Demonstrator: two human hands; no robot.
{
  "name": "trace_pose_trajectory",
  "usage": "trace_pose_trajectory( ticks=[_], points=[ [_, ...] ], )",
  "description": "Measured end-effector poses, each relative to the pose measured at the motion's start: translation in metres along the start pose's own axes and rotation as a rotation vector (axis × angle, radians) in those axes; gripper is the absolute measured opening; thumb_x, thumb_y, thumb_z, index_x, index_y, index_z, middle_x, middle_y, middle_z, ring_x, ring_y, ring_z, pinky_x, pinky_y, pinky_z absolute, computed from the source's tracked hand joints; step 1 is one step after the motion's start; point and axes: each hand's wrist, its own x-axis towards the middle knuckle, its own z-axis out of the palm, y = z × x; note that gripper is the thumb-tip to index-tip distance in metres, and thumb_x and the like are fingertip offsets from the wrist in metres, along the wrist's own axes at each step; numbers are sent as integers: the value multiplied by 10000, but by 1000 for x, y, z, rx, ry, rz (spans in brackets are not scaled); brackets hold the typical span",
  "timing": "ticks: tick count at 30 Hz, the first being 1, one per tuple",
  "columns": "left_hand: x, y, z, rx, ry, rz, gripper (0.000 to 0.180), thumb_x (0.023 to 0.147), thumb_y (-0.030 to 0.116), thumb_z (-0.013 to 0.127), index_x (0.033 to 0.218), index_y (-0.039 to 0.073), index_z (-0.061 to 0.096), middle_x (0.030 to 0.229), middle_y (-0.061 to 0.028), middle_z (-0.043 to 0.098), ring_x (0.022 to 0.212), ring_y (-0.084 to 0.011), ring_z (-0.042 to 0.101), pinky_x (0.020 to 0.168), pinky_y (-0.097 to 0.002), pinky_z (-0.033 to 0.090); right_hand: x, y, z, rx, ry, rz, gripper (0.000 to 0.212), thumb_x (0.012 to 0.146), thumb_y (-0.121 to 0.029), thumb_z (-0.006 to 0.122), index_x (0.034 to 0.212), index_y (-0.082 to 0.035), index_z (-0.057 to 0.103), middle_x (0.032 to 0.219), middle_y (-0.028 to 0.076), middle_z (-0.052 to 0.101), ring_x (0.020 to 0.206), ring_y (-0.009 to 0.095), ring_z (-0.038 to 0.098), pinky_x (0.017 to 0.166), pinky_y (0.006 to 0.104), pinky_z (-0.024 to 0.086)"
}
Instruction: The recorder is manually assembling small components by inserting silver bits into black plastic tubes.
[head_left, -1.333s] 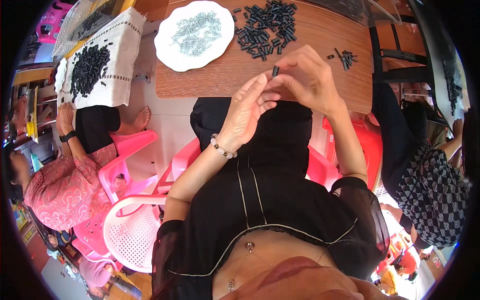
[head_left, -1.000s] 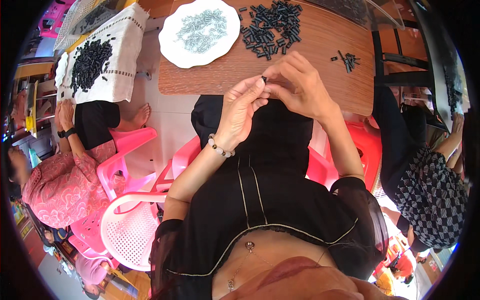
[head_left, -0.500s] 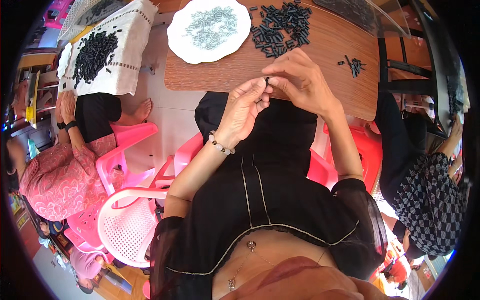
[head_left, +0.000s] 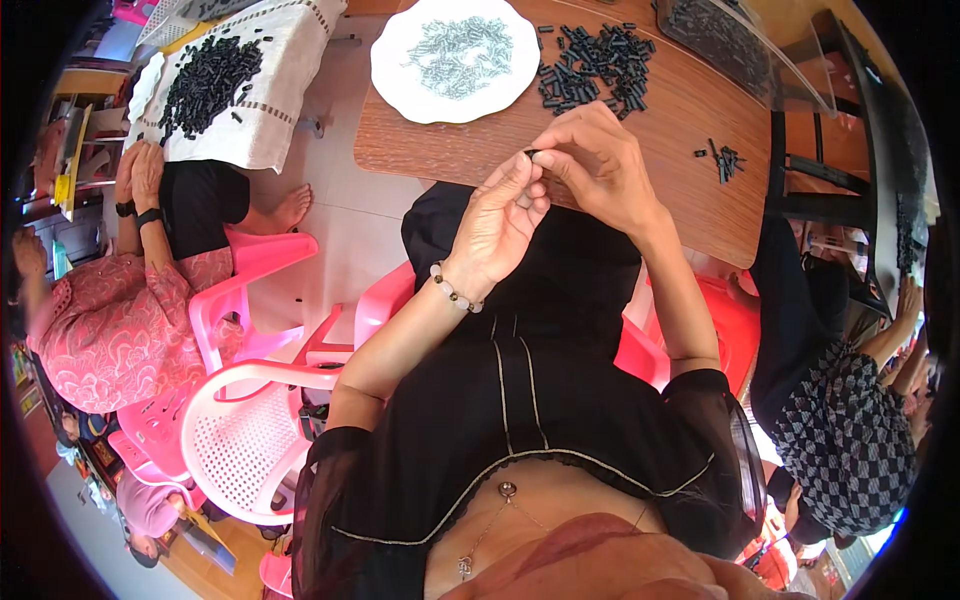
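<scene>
Crosswise, small black part (head_left: 532, 154) between both hands' fingers (head_left: 545, 166).

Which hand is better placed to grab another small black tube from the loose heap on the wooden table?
Right, probably. The right hand sits just below the heap of small black tubes, nearer than the left hand, though both pinch one small black piece.

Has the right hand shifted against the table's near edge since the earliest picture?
No. The right hand stays over the table edge, below the black pile, pinching a small black piece with the left hand.
</scene>
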Motion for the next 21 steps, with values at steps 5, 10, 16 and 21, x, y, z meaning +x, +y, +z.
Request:
trace_pose_trajectory(
  ticks=[5,10,16,21],
  points=[
    [-6,13,1,66,56,106,195,923,197,636,1059,57,625,956,-56,666,776,-99,612,704,-231,518,31,13,5,-123,27,-60,94,785,-135,718,830,-58,687,873,59,658,850,248,560,842,365,407],
    [-10,23,8,62,34,95,199,924,153,618,1085,38,595,1035,-101,663,776,-117,620,699,-242,533,60,45,25,-369,-9,-37,110,780,-164,724,874,-109,714,1088,89,625,1063,272,484,935,391,351],
    [-10,29,0,-22,53,63,206,911,112,612,1086,14,568,1018,-111,655,755,-124,604,695,-241,532,81,51,51,-512,-79,-37,61,771,-158,723,823,-126,731,1183,95,584,1108,321,433,936,435,339],
    [-9,34,-4,-61,65,60,208,907,114,615,1078,7,565,952,-99,646,725,-122,579,680,-243,523,88,60,58,-548,-121,-57,57,777,-148,708,813,-109,729,1168,91,593,1095,320,437,918,448,342]
  ],
)
